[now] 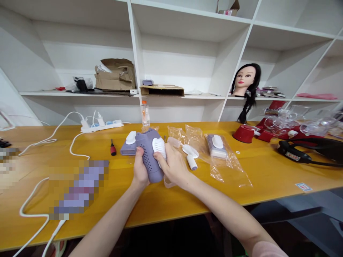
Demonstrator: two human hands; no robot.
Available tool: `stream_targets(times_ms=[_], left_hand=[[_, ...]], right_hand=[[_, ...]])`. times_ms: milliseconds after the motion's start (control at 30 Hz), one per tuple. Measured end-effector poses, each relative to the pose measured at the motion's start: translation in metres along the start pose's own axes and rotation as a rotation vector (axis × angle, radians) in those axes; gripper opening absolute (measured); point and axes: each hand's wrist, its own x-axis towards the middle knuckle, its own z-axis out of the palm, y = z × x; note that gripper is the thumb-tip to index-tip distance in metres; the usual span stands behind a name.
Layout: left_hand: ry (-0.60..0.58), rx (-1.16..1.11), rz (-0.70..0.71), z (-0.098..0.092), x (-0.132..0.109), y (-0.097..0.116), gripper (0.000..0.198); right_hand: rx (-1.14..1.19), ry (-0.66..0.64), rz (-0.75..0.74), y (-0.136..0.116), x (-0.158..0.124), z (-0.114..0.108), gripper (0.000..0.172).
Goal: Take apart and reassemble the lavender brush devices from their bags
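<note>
L hand curled nearly shut round the lower part of a lilac perforated plastic body, which sits mid-frame, tilted, just above the yellow wood table. R hand also mostly closed, w/ fingers pressed on a white bristle brush head at the body's upper right; brush touching body, can't tell if it's clipped on. Just left of the hands, a lilac part w/ white oval cap lies against the body, can't tell if joined. Right of R hand: white brush piece and small white cylinder beside loose clear plastic bags. Further right, another lilac-and-white unit on a clear bag. Table also has red-and-black screwdriver left of the hands, white power strip at back w/ white cables running to lower left, and a pixelated patch. Upper right of table: red cup-shaped piece, clear plastic parts, black corded tool. White shelves behind hold cardboard and a mannequin head w/ long black braid.
</note>
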Motion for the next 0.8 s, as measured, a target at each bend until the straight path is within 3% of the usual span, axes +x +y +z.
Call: stream_targets(times_ms=[200, 333, 433, 667, 800], left_hand=[[-0.047, 0.093, -0.123, -0.004, 0.000, -0.006, 0.051], [-0.070, 0.161, 0.037, -0.007, 0.003, -0.011, 0.052], [-0.038, 0.154, 0.126, -0.007, 0.005, -0.010, 0.050], [-0.013, 0.103, 0.055, -0.005, 0.006, -0.007, 0.048], [-0.058, 0.150, -0.014, -0.004, 0.002, -0.001, 0.044]], right_hand=[[0.027, -0.011, 0.154, 0.001, 0.014, -0.006, 0.035], [0.079, 0.016, 0.236, 0.001, 0.022, -0.001, 0.033], [0.112, 0.026, 0.211, 0.000, 0.022, 0.004, 0.032], [0.105, 0.066, 0.120, 0.001, 0.024, 0.002, 0.031], [0.205, 0.141, 0.122, 0.013, 0.034, -0.005, 0.034]])
